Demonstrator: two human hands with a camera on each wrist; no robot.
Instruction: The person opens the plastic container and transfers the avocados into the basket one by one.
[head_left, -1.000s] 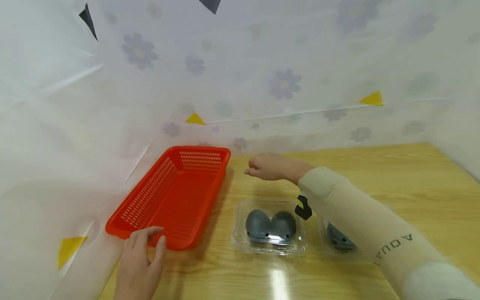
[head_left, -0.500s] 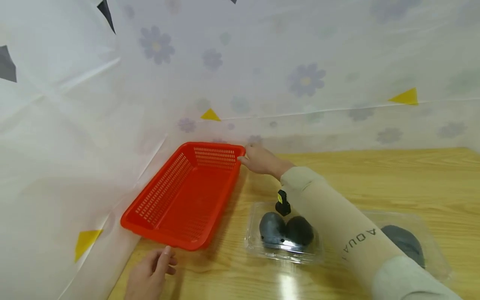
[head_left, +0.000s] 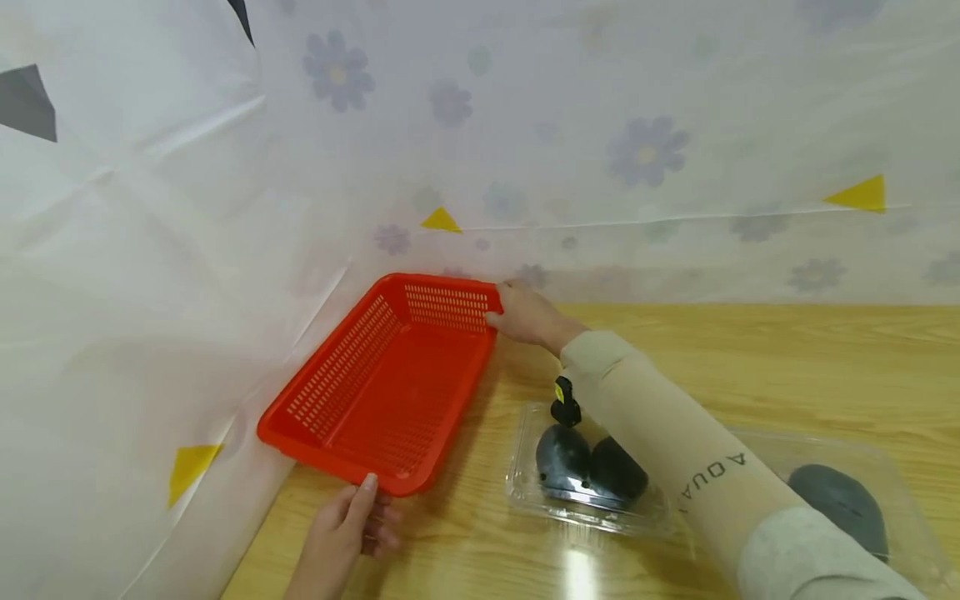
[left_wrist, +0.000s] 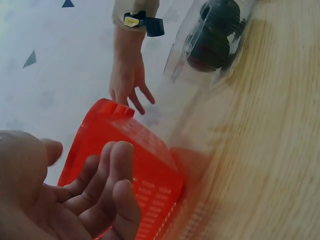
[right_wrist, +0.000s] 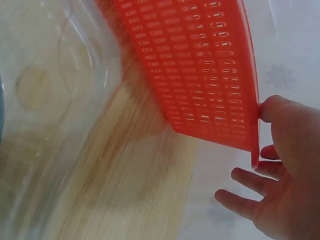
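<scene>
A red plastic basket (head_left: pixel 405 392) with slotted walls stands at the left of the table, nothing inside it. My right hand (head_left: pixel 527 314) grips its far right corner; in the right wrist view the thumb lies on one side of the rim (right_wrist: pixel 254 90) and fingers on the other. At the near side, my left hand (head_left: pixel 341 533) has its thumb tip right at the basket's front rim. Its fingers are loosely bent below that rim. In the left wrist view, the left hand (left_wrist: pixel 85 200) overlaps the basket's near wall (left_wrist: pixel 150 192), palm facing up.
Right of the basket sits a clear plastic box (head_left: pixel 525 492) with two dark rounded things in it. Another clear box (head_left: pixel 911 517) with a dark thing stands farther right, partly behind my right sleeve (head_left: pixel 675 433). White flowered sheeting (head_left: pixel 562 125) borders the table (head_left: pixel 750 350).
My right hand has moved left and taken hold of the basket's far right corner. My left hand has dropped from above the front rim to just below it. The view has shifted left.
</scene>
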